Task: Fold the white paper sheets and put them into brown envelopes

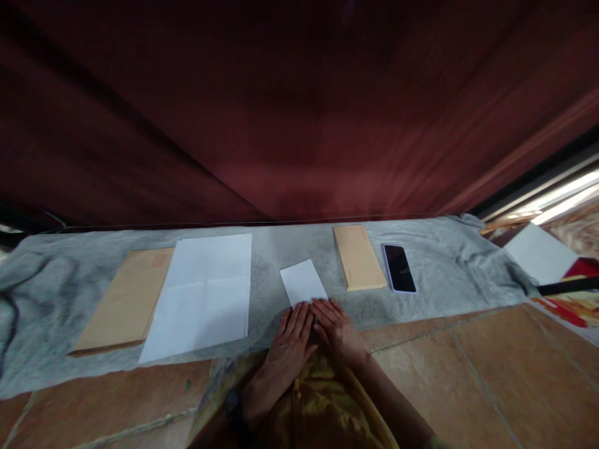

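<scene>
A small folded white paper (303, 282) lies on the grey cloth in front of me, turned a little askew. My left hand (291, 343) rests flat on its near edge, fingers stretched forward. Beside it, my right hand (340, 330) presses on the same edge with its fingers laid out, and the fingertips of both hands nearly meet. The near end of the paper is hidden under the fingers. To the left is a stack of large white sheets (201, 293) with faint crease lines. Right of the paper lies a stack of small brown envelopes (359, 257).
Large brown envelopes (124, 299) sit at the left, partly under the white sheets. A phone (399, 268) lies right of the small envelopes. The grey cloth (449, 268) covers a strip of tiled floor (468, 368). A dark red curtain (299, 125) rises behind it.
</scene>
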The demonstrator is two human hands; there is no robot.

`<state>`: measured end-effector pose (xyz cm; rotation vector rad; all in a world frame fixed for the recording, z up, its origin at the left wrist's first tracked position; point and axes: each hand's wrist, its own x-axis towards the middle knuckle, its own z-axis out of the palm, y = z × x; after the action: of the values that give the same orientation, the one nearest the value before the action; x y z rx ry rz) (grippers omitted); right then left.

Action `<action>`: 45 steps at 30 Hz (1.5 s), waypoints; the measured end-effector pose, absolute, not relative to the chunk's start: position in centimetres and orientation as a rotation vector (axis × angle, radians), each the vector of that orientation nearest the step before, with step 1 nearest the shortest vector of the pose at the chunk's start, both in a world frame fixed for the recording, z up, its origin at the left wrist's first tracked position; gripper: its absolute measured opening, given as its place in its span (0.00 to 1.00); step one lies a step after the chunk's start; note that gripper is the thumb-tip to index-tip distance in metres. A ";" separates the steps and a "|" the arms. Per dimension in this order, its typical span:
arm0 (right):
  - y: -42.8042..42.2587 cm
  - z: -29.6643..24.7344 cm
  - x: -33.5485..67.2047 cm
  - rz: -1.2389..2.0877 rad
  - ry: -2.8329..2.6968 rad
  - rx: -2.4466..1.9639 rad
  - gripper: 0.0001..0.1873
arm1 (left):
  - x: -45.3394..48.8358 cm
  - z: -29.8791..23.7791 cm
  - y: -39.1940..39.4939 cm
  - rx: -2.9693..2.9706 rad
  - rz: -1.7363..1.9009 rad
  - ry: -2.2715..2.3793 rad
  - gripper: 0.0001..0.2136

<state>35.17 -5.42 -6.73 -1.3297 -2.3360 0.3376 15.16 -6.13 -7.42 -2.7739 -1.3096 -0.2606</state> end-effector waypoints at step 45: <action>-6.5 -7.6 36.4 0.150 -2.268 -1.463 0.26 | 11.2 -6.9 3.7 -2.764 -0.343 -1.525 0.29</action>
<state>36.38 -6.55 -7.62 -1.4626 -2.2680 0.1504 11.17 3.67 -6.90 -2.7640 -1.5248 -0.3432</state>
